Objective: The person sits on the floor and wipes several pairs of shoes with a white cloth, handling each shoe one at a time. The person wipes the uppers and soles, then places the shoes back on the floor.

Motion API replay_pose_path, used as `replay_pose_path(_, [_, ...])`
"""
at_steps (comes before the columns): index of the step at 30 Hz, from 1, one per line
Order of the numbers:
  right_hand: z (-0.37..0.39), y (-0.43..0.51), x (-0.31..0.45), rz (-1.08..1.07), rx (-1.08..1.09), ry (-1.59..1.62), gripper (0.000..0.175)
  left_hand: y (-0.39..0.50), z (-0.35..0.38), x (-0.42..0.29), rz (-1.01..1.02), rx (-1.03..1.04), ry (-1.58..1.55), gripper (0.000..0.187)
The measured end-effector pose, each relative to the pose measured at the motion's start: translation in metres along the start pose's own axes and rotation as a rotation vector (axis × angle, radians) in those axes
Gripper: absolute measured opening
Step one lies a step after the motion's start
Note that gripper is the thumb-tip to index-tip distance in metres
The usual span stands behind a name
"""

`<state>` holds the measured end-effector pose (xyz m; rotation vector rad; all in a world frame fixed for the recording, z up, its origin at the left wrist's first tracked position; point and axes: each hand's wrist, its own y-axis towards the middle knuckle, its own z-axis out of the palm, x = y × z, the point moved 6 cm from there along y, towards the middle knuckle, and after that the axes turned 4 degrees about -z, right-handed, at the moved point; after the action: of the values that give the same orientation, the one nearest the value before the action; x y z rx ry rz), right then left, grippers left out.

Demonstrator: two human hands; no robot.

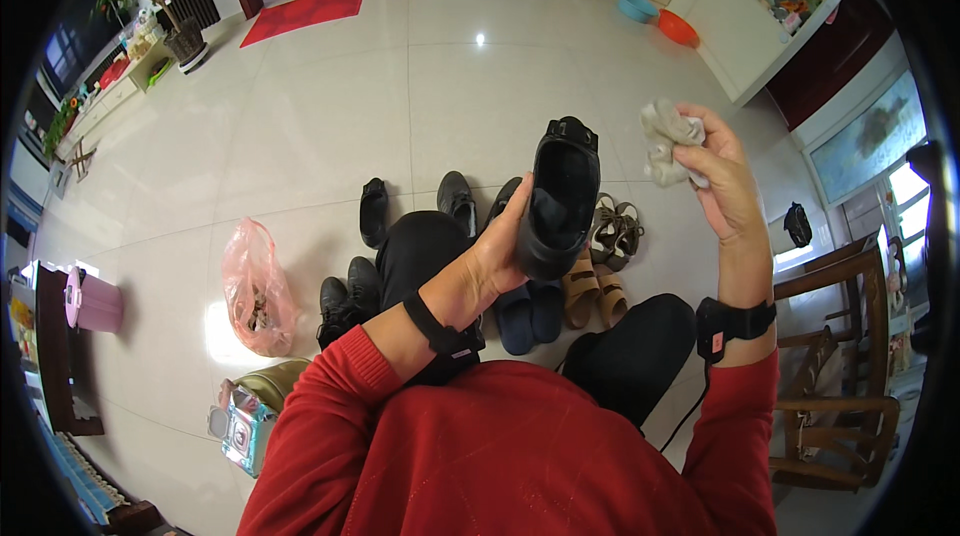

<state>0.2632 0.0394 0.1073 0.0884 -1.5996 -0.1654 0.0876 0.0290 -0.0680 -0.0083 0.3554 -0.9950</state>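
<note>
A black slip-on shoe is gripped in my left hand, its opening facing up and its bow-trimmed toe pointing away from me. Off to the right, my right hand pinches a crumpled, greyish-white wipe or cloth, apart from the shoe. A similar black shoe stands alone on the floor to the left. Past my knees are dark lace-up shoes. Navy slippers, tan sandals and brown strappy sandals sit below and beside the held shoe. Part of another dark shoe is hidden behind my left hand.
A pink plastic bag with crumpled bits inside stands at left, near black lace-up shoes. A wet-wipes pack lies by my left elbow. A wooden chair is at right, a pink bin at far left.
</note>
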Motion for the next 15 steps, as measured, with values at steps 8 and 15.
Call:
replay_pose_path(8, [0.076,-0.019,-0.015,-0.937,0.083,-1.124,0.017,-0.005,0.024,0.011,0.004,-0.023,0.168,0.066])
replay_pose_path(15, [0.092,-0.026,-0.030,-0.778,0.427,-1.343,0.015,-0.018,0.025,-0.004,0.097,-0.125,0.346,0.058])
